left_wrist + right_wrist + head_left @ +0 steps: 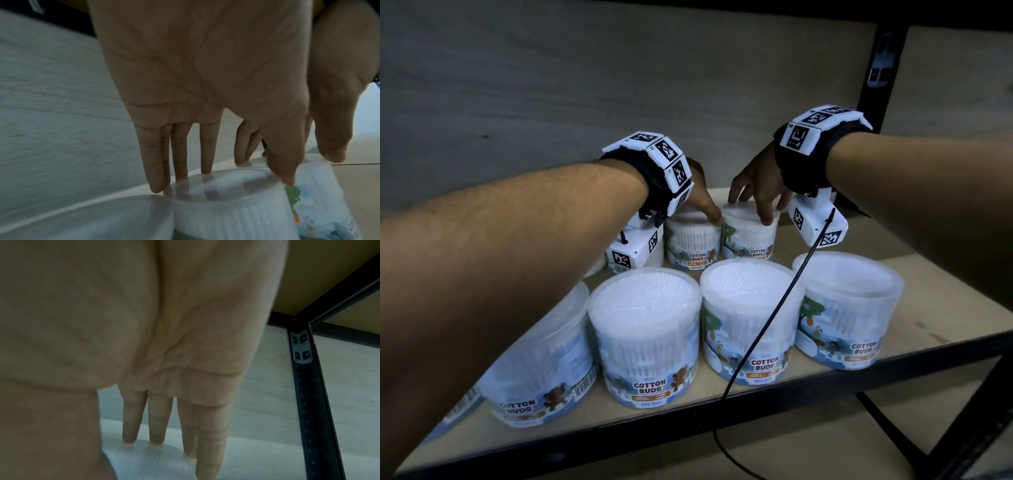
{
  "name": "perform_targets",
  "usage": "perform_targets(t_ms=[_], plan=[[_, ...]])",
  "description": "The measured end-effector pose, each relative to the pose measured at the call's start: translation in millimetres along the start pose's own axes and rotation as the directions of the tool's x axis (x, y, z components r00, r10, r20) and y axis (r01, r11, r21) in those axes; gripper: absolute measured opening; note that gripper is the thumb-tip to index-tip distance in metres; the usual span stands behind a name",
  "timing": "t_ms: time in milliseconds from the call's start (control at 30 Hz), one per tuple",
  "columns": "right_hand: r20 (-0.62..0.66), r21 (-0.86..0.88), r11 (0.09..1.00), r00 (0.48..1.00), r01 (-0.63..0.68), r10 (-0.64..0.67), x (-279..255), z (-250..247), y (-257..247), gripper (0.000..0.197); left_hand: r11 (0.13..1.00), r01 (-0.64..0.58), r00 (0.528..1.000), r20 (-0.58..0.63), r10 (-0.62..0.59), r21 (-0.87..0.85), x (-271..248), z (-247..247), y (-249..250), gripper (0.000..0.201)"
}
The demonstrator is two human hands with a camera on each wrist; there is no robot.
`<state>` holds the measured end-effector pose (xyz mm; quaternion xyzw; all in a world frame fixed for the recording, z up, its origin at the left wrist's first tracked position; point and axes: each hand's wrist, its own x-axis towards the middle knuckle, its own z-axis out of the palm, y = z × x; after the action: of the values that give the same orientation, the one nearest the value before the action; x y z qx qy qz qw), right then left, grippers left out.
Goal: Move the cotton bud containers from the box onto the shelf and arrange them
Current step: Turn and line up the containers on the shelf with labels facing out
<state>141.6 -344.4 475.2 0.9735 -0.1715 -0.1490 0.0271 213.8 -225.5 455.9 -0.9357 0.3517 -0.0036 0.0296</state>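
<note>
Several clear tubs of cotton buds stand on a pale wooden shelf. In the back row, my left hand reaches down with straight fingers whose tips touch the lid rim of the back-left container; the thumb hangs free beside it. My right hand arches over the back-right container, gripping its lid with the fingers at the far rim and the thumb at the near rim. These two tubs stand side by side, almost touching. The box is out of view.
A front row of containers stands near the shelf's front edge, with more under my left forearm. A black upright post bounds the right side. A wall panel closes the back. A black cable hangs over the front row.
</note>
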Motion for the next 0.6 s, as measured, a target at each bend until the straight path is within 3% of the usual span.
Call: perform_targets(t_ms=[600], plan=[[0.033, 0.122, 0.992, 0.998, 0.040, -0.045, -33, 9, 15, 0.074, 1.000, -0.010, 0.995, 0.102, 0.010, 0.001, -28, -12, 17, 0.066]])
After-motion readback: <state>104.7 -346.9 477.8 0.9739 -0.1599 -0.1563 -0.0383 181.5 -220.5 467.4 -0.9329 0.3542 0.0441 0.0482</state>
